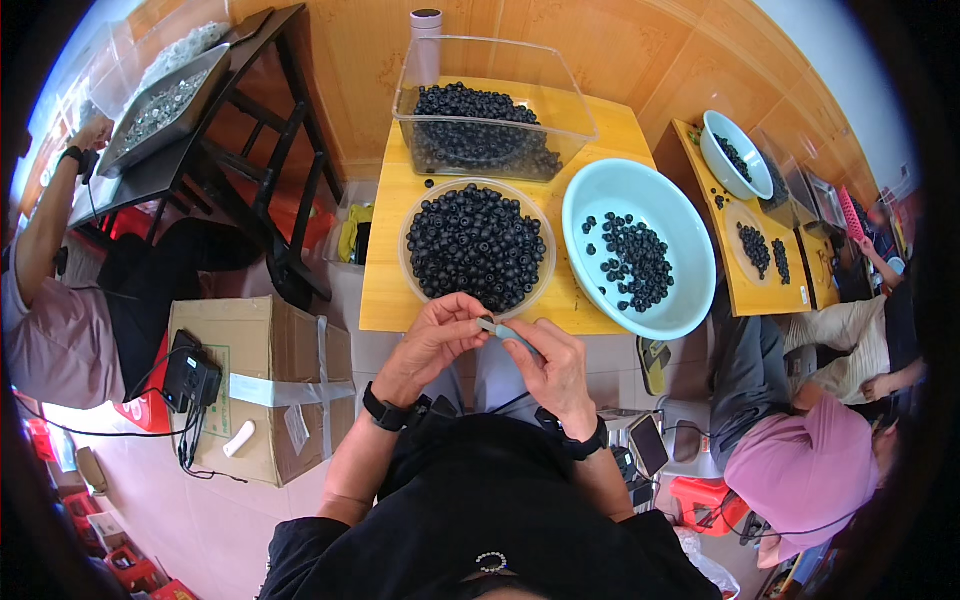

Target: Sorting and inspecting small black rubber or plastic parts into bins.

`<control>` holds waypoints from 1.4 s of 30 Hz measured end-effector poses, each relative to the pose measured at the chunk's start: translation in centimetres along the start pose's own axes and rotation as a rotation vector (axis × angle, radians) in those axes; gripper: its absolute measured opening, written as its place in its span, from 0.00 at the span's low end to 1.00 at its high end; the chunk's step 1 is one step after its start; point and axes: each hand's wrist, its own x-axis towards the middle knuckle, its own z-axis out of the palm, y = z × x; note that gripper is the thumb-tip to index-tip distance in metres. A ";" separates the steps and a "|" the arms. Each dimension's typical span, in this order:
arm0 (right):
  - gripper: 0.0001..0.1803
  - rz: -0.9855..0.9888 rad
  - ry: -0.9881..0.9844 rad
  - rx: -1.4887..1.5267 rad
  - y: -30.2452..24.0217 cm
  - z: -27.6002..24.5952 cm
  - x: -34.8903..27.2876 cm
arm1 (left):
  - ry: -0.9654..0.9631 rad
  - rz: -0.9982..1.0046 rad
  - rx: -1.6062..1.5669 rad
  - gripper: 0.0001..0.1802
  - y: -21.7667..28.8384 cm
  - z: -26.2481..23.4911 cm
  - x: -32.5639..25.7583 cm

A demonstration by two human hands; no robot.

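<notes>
My left hand pinches a small black ring-like part between thumb and fingertips, mostly hidden by them. My right hand grips a small knife with a pale blue-grey handle, its short blade against the part. Both hands meet just off the near edge of a yellow wooden table. Right beyond them, a round clear tray is heaped with black ring-like parts. To its right, a light blue basin holds a looser scatter of similar parts.
Behind the tray stands a clear plastic bin with more black parts, near a pink bottle. A taped cardboard box sits on the left. People work at a dark table on the left and another yellow table on the right.
</notes>
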 end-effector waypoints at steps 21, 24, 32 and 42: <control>0.13 0.235 0.014 0.331 0.2 -0.2 0.2 | -0.020 -0.088 0.012 0.12 0.8 0.3 -0.5; 0.14 0.088 -0.115 0.360 -0.7 -0.2 0.7 | -0.059 -0.104 0.072 0.13 0.3 0.2 -0.5; 0.12 0.102 -0.061 0.216 0.5 -1.2 0.5 | 0.059 -0.180 0.196 0.10 0.1 1.0 -0.6; 0.19 0.338 0.435 -0.161 5.5 -7.7 1.1 | 0.120 -0.111 0.221 0.06 -0.3 -0.3 -1.2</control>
